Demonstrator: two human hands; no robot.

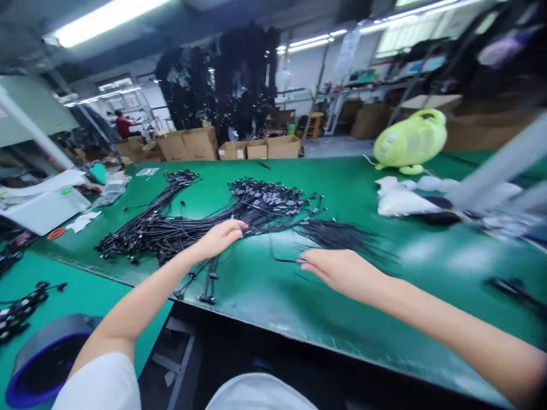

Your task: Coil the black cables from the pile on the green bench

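Left hand (217,240) lies open and relaxed on a heap of black wire harnesses (239,213) spread across the green ESD mat (350,185), right hand (342,272) closed in a pinch on one thin black cable (286,261) just beside the heap's right side

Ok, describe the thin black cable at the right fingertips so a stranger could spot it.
On the green-topped workbench lies a sprawling heap of black cables. At its edge, the person's right hand touches one thin black cable. It alone runs sideways, while its neighbours fan away in the heap.
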